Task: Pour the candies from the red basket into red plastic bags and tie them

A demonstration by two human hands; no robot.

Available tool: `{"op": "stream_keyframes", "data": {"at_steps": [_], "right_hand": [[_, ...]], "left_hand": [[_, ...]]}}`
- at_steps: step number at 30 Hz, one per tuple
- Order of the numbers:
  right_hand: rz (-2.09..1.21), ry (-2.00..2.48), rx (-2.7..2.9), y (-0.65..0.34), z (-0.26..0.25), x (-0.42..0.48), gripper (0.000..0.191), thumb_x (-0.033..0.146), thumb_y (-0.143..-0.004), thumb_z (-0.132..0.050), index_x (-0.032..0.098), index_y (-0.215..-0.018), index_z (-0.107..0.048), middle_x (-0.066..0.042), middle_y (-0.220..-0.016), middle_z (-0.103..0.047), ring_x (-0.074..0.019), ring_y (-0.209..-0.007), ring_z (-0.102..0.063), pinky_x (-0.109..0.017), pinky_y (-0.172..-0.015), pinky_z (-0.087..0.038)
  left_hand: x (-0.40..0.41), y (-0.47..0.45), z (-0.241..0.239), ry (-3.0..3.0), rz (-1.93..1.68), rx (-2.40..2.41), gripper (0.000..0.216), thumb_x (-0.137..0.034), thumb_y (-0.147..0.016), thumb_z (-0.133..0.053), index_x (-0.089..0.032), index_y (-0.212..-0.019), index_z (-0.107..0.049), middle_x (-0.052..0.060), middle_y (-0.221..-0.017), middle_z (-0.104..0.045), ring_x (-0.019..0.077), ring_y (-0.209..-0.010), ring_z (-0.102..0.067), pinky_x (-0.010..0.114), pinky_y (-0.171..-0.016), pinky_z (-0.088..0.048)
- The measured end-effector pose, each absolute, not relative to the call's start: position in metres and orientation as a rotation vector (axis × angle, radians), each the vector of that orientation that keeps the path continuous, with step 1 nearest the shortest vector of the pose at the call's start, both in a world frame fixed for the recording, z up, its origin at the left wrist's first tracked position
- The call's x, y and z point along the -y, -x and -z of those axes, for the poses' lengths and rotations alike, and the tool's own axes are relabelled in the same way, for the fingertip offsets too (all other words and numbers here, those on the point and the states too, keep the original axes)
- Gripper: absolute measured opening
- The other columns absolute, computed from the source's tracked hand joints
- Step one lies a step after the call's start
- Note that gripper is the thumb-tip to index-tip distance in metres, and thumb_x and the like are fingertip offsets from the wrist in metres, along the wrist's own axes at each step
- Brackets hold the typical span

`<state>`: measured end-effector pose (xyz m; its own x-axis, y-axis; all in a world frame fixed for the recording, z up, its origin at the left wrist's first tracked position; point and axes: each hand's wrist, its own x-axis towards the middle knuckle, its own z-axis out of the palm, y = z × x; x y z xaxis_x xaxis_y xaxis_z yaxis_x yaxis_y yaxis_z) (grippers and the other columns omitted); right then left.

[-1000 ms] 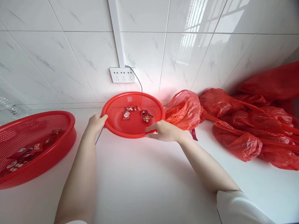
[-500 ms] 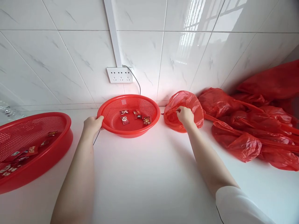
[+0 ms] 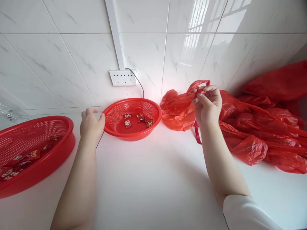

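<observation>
My left hand (image 3: 90, 124) rests at the left rim of a small red mesh basket (image 3: 112, 127) on the white counter, thumb touching the rim and fingers loosely curled. Several small red wrapped sweets (image 3: 137, 119) lie in the basket's bottom. My right hand (image 3: 206, 103) is raised off the counter and pinches the handle of a red plastic bag (image 3: 177, 110), which hangs lifted just right of the basket.
A larger red mesh basket (image 3: 48, 153) with several sweet packets stands at the left edge. A heap of red plastic bags (image 3: 266, 131) fills the right side against the tiled wall. A white socket strip (image 3: 122, 77) with a cable sits above the small basket.
My right hand left the small basket's rim, reached to the red bag, gripped its handle and lifted it. My left hand's grip on the rim has loosened.
</observation>
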<state>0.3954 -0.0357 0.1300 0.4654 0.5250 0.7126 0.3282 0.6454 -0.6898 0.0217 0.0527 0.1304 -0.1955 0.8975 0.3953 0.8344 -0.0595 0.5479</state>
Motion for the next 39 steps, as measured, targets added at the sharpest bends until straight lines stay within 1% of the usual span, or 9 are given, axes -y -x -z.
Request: {"op": "stream_keyframes", "data": {"at_steps": [3, 6, 8, 12, 17, 23, 30, 34, 39], "right_hand": [[-0.349, 0.817, 1.245, -0.367, -0.141, 0.061, 0.014, 0.029, -0.084, -0.058, 0.027, -0.087, -0.044, -0.003, -0.100, -0.055, -0.0203, -0.098, -0.065, -0.033, -0.074, -0.056], [-0.578, 0.648, 1.353, -0.338, -0.141, 0.078, 0.021, 0.029, -0.082, -0.065, 0.026, -0.081, -0.044, 0.000, -0.090, -0.052, -0.0163, -0.082, -0.064, -0.033, -0.074, -0.057], [-0.712, 0.599, 1.396, -0.326, -0.139, 0.084, 0.024, 0.031, -0.082, -0.067, 0.025, -0.079, -0.044, 0.000, -0.087, -0.051, -0.0149, -0.076, -0.062, -0.034, -0.071, -0.057], [-0.765, 0.642, 1.381, -0.329, -0.141, 0.091, 0.017, 0.028, -0.082, -0.063, 0.024, -0.077, -0.047, 0.000, -0.083, -0.052, -0.0108, -0.058, -0.050, -0.026, -0.048, -0.044], [-0.557, 0.860, 1.361, -0.361, -0.151, 0.098, 0.013, 0.013, -0.080, -0.054, 0.021, -0.074, -0.062, 0.002, -0.062, -0.042, -0.0088, -0.049, -0.031, -0.025, -0.045, -0.024], [-0.040, 1.416, 1.366, -0.381, -0.160, 0.109, 0.012, 0.029, -0.085, -0.063, 0.025, -0.095, -0.068, 0.001, -0.072, -0.060, -0.0119, -0.052, -0.044, -0.028, -0.051, -0.035], [-0.168, 1.291, 1.802, -0.375, -0.160, 0.115, 0.012, 0.027, -0.089, -0.063, 0.023, -0.097, -0.069, -0.002, -0.090, -0.070, -0.0169, -0.076, -0.064, -0.031, -0.069, -0.051], [-0.471, 0.945, 2.023, -0.356, -0.158, 0.113, 0.010, 0.025, -0.093, -0.060, 0.020, -0.099, -0.066, -0.004, -0.092, -0.070, -0.0146, -0.078, -0.066, -0.028, -0.071, -0.054], [-0.894, 0.522, 1.847, -0.348, -0.151, 0.110, 0.006, 0.027, -0.096, -0.056, 0.021, -0.096, -0.058, -0.003, -0.079, -0.069, -0.0175, -0.084, -0.069, -0.037, -0.083, -0.056]], "left_hand": [[-0.009, -0.054, -0.152, -2.309, -1.312, -1.529, 0.041, -0.048, -0.087, -0.053, -0.023, -0.120, -0.055, 0.009, -0.132, -0.057, 0.0280, -0.123, -0.055, 0.043, -0.104, -0.046], [0.038, -0.091, -0.160, -2.561, -1.175, -0.964, 0.082, -0.054, -0.076, -0.069, -0.027, -0.145, -0.035, 0.008, -0.157, -0.032, 0.0322, -0.142, -0.035, 0.045, -0.114, -0.037], [0.056, -0.107, -0.158, -2.589, -0.924, -0.887, 0.091, -0.053, -0.071, -0.075, -0.029, -0.148, -0.032, 0.008, -0.157, -0.034, 0.0340, -0.141, -0.036, 0.047, -0.112, -0.039], [0.057, -0.112, -0.152, -2.360, -0.557, -1.041, 0.047, -0.052, -0.080, -0.066, -0.030, -0.121, -0.060, 0.005, -0.108, -0.071, 0.0286, -0.098, -0.068, 0.040, -0.078, -0.056], [0.038, -0.093, -0.159, -2.212, -0.562, -1.170, 0.032, -0.050, -0.079, -0.065, -0.026, -0.101, -0.067, 0.002, -0.093, -0.071, 0.0226, -0.080, -0.067, 0.032, -0.063, -0.052], [0.023, -0.066, -0.166, -2.266, -0.422, -1.359, 0.009, -0.030, -0.079, -0.057, -0.022, -0.075, -0.055, -0.003, -0.065, -0.053, 0.0124, -0.056, -0.048, 0.024, -0.046, -0.033], [0.033, -0.067, -0.173, -2.392, -0.517, -1.102, 0.016, -0.038, -0.083, -0.063, -0.024, -0.092, -0.060, 0.002, -0.104, -0.066, 0.0188, -0.091, -0.063, 0.030, -0.076, -0.052], [0.054, -0.098, -0.161, -2.470, -0.684, -0.705, 0.070, -0.038, -0.068, -0.081, -0.030, -0.130, -0.049, 0.007, -0.135, -0.053, 0.0284, -0.130, -0.046, 0.040, -0.101, -0.045], [0.046, -0.114, -0.142, -2.135, -0.816, -0.529, 0.015, -0.031, -0.083, -0.068, -0.021, -0.078, -0.058, 0.000, -0.075, -0.058, 0.0139, -0.070, -0.057, 0.027, -0.062, -0.046]]}}
